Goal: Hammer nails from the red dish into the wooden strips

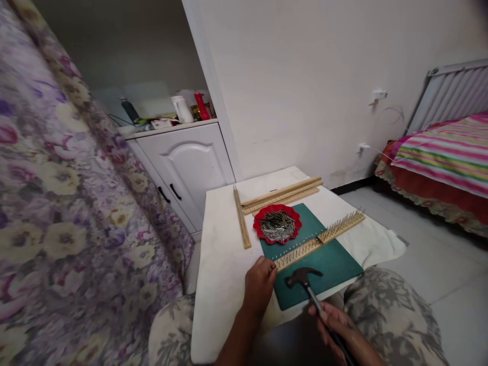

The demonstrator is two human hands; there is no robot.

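A wooden strip studded with a row of upright nails lies slantwise over a green mat. At the strip's left end is my left hand, thumb and fingers pinched together. Whether they grip a nail or the wood itself is too small to tell. My right hand is wrapped round the handle of a claw hammer, whose head hovers over the mat in front of the strip. Behind the strip, a red scalloped bowl holds many loose nails.
More wooden strips lie at the back of the white-covered table, and another strip lies left of the bowl. A floral curtain hangs on the left, before a white cabinet. A bed stands at the right.
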